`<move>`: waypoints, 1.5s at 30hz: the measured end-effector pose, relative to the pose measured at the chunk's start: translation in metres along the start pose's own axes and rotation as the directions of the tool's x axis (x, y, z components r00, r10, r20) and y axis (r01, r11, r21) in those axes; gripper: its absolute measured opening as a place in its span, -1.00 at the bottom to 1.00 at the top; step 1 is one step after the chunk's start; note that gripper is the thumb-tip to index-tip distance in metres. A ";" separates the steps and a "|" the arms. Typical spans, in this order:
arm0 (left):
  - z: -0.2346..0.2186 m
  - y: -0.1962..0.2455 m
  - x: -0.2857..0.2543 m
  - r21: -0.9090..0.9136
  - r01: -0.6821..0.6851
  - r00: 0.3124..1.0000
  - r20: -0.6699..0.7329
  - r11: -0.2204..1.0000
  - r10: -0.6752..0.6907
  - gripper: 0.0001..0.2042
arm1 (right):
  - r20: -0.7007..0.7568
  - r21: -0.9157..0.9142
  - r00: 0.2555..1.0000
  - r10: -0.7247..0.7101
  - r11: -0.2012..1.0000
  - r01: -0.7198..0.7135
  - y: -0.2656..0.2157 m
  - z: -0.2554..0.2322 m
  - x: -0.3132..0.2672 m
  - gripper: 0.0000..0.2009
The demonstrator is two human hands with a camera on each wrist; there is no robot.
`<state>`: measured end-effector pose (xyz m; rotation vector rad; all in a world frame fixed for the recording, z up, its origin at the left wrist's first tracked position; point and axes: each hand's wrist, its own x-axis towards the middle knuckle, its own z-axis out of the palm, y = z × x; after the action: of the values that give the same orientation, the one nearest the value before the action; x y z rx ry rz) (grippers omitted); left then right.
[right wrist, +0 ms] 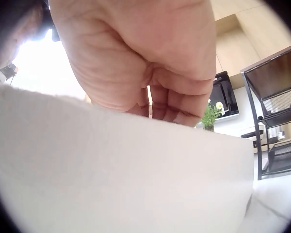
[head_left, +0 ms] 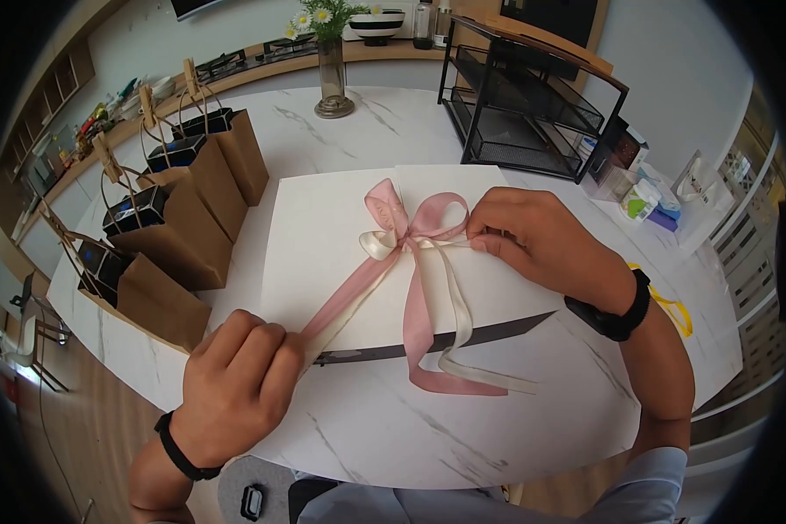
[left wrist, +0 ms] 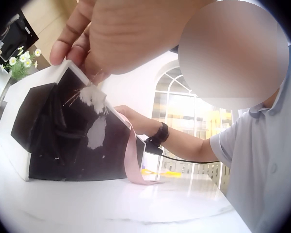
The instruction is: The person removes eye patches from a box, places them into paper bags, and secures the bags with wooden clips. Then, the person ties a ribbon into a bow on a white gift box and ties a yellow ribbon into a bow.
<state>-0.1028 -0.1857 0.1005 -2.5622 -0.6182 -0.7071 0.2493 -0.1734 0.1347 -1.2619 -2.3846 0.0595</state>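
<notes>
A white box [head_left: 319,210] with a dark front side lies on the table, a pink ribbon [head_left: 417,323] and a cream ribbon [head_left: 457,301] tied in a bow on its lid. At the box's front left corner, my left hand [head_left: 240,380] grips the pink and cream tails, which run taut from the knot. My right hand [head_left: 550,244] pinches ribbon at the bow's right side between thumb and fingers. Two other tails hang over the front edge onto the tabletop. In the right wrist view the box's white side [right wrist: 136,165] hides my right fingertips.
Several brown paper bags [head_left: 188,218] with clothespins on their handles line the left side. A vase of daisies [head_left: 332,79] and a black mesh rack [head_left: 533,105] stand at the back. Small packets [head_left: 651,201] and a yellow strip [head_left: 672,312] lie at the right.
</notes>
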 end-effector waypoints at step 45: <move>0.004 -0.028 0.081 -0.184 -0.043 0.995 0.079 0.982 0.058 -0.59 | 0.285 0.215 0.887 0.364 0.878 -0.429 0.000 -0.022 0.044 -0.54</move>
<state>-0.0532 -0.1360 0.1495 -2.7777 -0.5351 -0.6697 0.2368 -0.1417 0.1704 -1.6612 -2.1576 0.6781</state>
